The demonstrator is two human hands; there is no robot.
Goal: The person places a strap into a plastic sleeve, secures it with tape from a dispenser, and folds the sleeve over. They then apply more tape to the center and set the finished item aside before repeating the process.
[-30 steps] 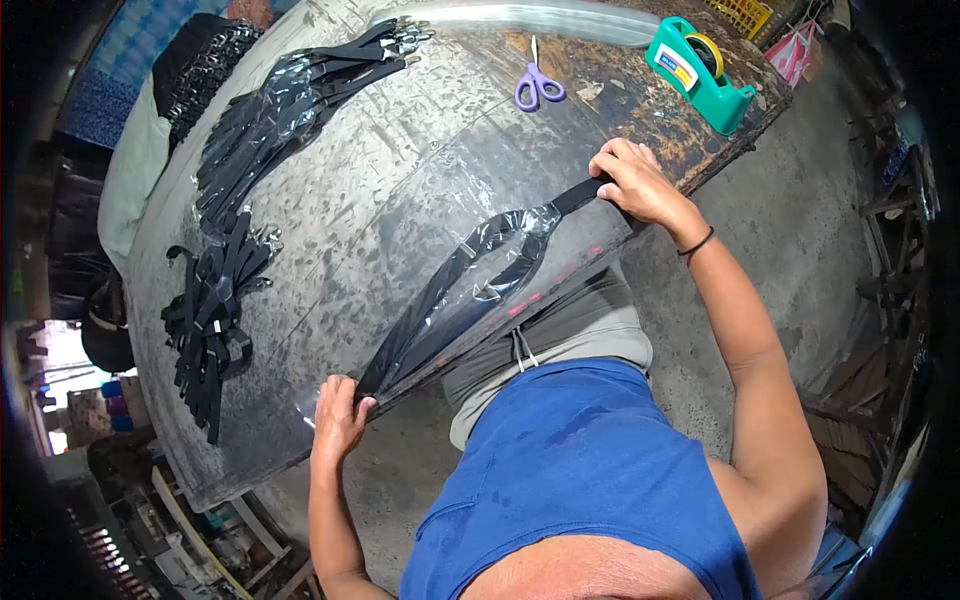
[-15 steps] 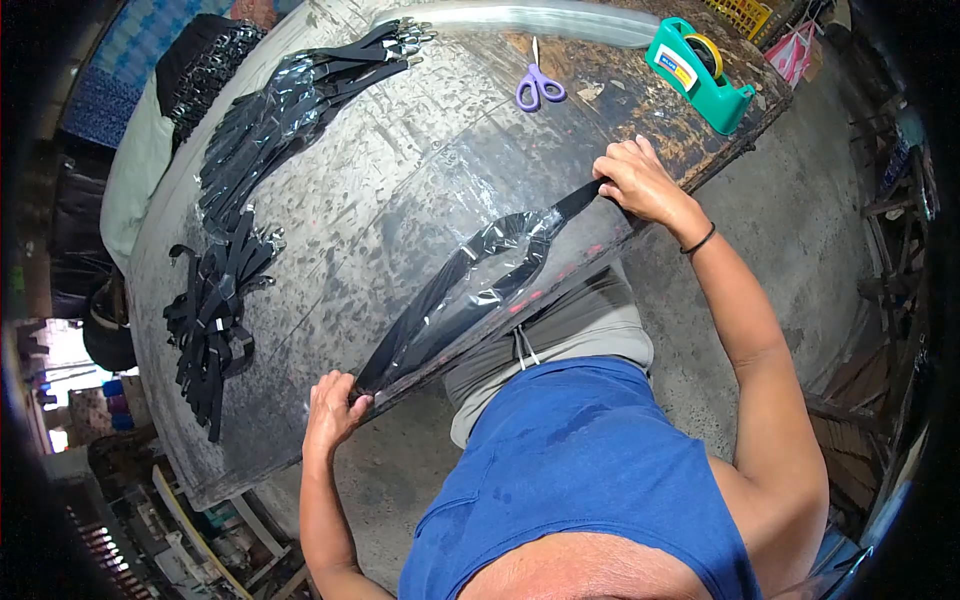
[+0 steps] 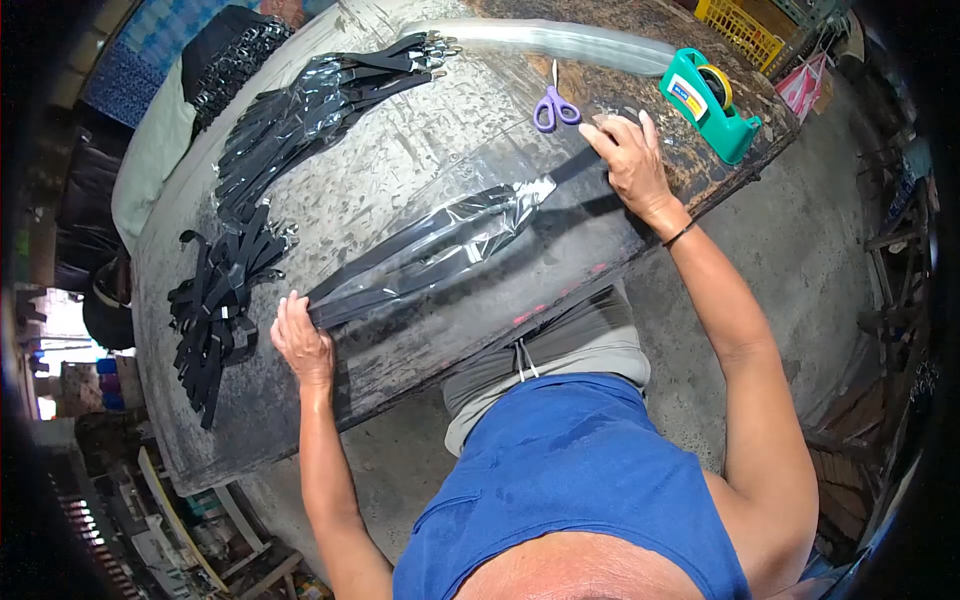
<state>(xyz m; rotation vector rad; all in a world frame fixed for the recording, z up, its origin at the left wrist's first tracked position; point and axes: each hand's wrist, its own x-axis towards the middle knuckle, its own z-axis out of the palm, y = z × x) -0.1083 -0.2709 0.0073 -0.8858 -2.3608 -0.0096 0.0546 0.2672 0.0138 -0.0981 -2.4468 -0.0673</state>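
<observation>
A black strap in a clear plastic sleeve (image 3: 420,250) stretches slantwise between my two hands over the worn table (image 3: 370,365). My left hand (image 3: 302,338) is closed on its lower left end. At the upper right end, my right hand (image 3: 630,165) grips the black strap where it comes out of the plastic. Purple scissors (image 3: 556,108) lie just beyond my right hand, with a green tape dispenser (image 3: 710,108) to the right of them. Bundles of black straps lie on the table's left part, one wrapped in plastic (image 3: 320,105) and one loose (image 3: 225,290).
Clear plastic sleeves (image 3: 550,38) lie along the far edge. A dark heap with metal clips (image 3: 235,65) sits at the upper left. Beyond the far right corner are a yellow crate (image 3: 742,30) and a pink bag (image 3: 802,88). Wooden racks stand at the right.
Both hands have moved away from the near table edge, carrying the sleeved strap farther over the table. It is now pulled straighter. The view has shifted slightly.
</observation>
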